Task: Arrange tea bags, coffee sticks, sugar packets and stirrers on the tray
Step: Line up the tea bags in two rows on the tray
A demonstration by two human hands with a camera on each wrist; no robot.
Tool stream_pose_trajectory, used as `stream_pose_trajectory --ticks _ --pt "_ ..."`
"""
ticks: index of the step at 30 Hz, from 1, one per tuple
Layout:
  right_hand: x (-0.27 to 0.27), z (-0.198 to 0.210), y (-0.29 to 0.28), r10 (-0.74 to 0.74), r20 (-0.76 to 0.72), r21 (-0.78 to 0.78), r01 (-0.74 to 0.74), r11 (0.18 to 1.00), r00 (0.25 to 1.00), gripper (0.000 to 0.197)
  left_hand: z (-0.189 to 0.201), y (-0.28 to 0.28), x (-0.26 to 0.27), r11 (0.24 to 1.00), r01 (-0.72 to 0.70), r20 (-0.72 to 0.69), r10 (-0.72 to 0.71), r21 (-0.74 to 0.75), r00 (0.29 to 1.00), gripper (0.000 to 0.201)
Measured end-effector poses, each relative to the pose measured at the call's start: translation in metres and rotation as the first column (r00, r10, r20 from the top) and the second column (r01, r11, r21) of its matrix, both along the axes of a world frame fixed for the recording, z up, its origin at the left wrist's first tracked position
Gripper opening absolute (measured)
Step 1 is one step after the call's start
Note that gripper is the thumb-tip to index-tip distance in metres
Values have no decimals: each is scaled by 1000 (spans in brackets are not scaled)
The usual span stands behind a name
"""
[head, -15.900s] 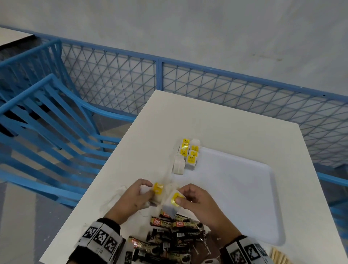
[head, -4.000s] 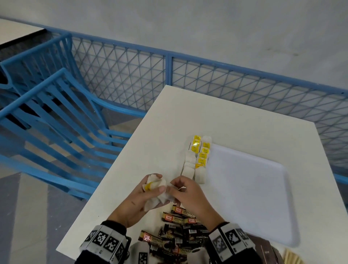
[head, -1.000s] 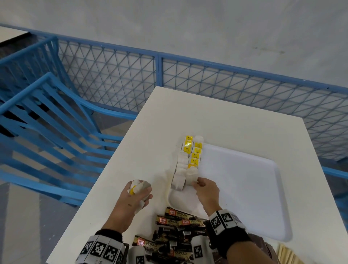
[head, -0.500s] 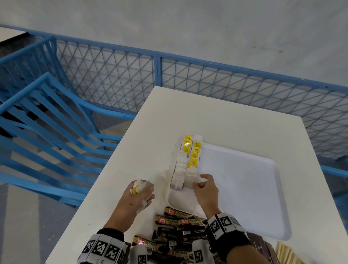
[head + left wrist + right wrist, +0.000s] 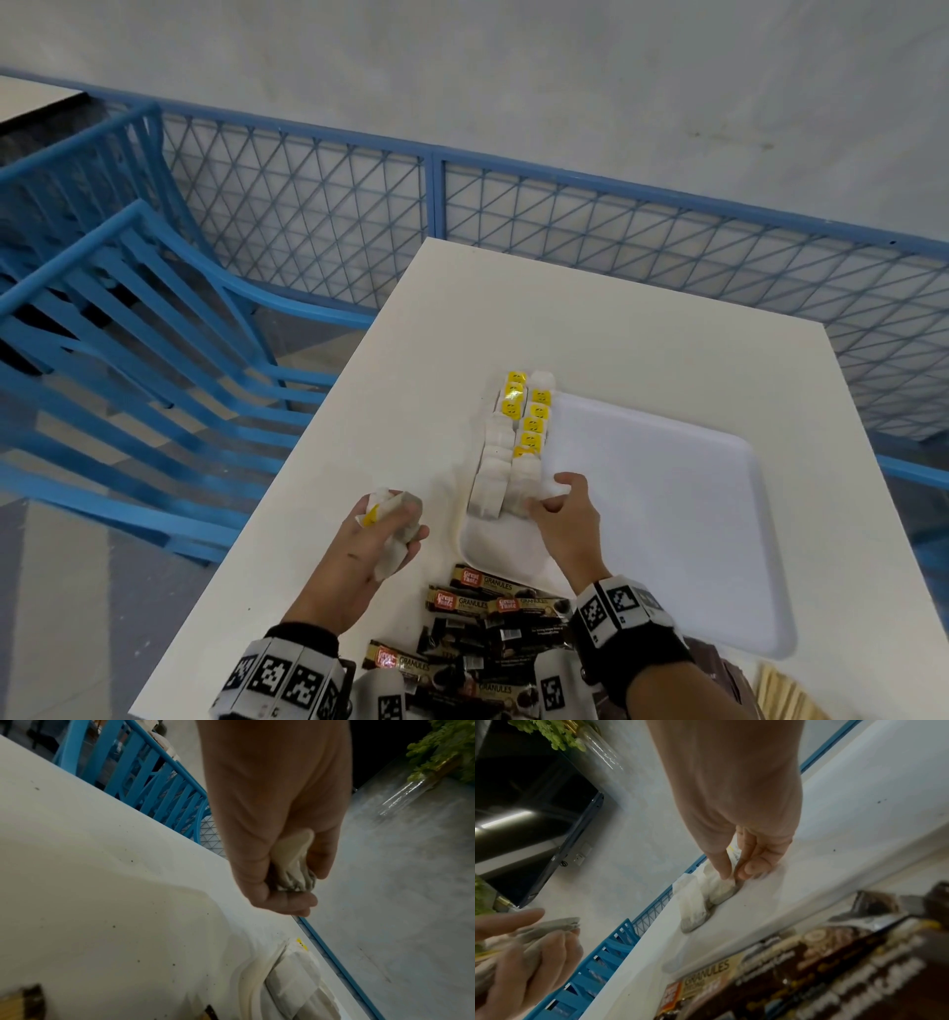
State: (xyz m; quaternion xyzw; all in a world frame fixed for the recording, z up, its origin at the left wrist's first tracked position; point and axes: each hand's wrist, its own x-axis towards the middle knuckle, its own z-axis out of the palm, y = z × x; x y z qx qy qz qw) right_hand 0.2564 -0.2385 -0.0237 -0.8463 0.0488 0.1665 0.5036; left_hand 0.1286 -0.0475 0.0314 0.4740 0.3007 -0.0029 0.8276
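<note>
Two rows of white tea bags (image 5: 513, 442) with yellow tags run along the left edge of the white tray (image 5: 667, 514). My right hand (image 5: 552, 496) is at the near end of the right row. Its thumb and fingers pinch the last tea bag (image 5: 718, 888), which stands on the tray. My left hand (image 5: 398, 519) hovers left of the tray and grips a small bundle of tea bags (image 5: 295, 874). Dark coffee sticks (image 5: 482, 606) lie in a pile on the table between my wrists. Wooden stirrers (image 5: 785, 694) show at the bottom right corner.
The white table (image 5: 565, 318) carries everything. A blue chair (image 5: 128, 334) stands off its left side and a blue mesh railing (image 5: 616, 221) runs behind it. The tray's middle and right are bare.
My right hand left the bundle in my left hand and went to the near end of the right row. Over the last second it has stayed there. My left hand has hardly moved.
</note>
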Motion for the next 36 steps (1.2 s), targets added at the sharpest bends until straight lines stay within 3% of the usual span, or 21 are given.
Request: stream_pose_trajectory --ticks 5,7,10,14,18,22,29,33,36 --pt "-10 13 6 -29 110 -11 31 999 994 45 0 -3 3 995 -14 12 16 -97 1000 32" --pt "-17 25 14 63 129 16 -66 998 990 34 -1 -5 4 995 -6 15 8 -101 1000 22" --pt "-31 43 28 290 71 137 -298 945 954 16 1 -10 6 997 34 33 -32 -62 999 21" --pt "-43 57 40 475 5 277 -457 845 880 15 8 -15 6 993 99 30 -101 56 994 23" --pt "-43 61 43 457 -65 372 -404 836 887 26 9 -16 4 978 173 -5 -173 121 985 20" --pt "-40 61 37 508 -98 432 -423 796 856 16 10 -14 3 966 212 -18 -212 147 977 30" --pt "-39 58 23 464 -177 471 -339 814 868 14 7 -9 5 992 49 17 -51 116 999 18" --pt "-38 55 15 414 -178 487 -286 825 893 16 6 -7 3 987 36 24 -40 157 999 17" --pt "-39 54 14 424 -179 490 -294 821 888 17 8 -12 4 980 78 20 -83 181 996 32"
